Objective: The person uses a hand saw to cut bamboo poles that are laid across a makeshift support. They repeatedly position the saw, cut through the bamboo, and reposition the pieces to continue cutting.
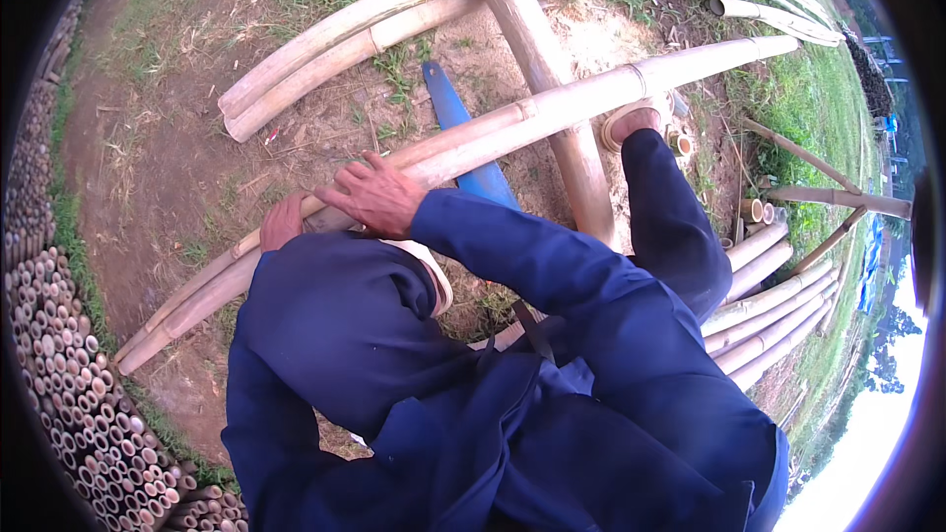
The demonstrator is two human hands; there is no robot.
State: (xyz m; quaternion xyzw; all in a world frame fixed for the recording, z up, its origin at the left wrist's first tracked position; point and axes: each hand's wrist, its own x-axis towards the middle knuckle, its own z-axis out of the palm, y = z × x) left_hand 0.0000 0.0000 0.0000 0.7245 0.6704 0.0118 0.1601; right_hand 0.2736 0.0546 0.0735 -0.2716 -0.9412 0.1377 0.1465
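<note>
Head view: both hands — left hand (pixel 283 221), right hand (pixel 374 195) — press flat on bamboo pole (pixel 552 110).

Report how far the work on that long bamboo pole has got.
Done: a long bamboo pole lies raised across a cross pole, foot beside it. In hand: the right hand lies flat on it; the left hand grips it lower down. Left: no cut shows, and more poles wait at the right.

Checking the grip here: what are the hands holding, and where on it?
Both the left hand and right hand rest on the long bamboo pole, near its lower end; a closed grip cannot be told.
</note>
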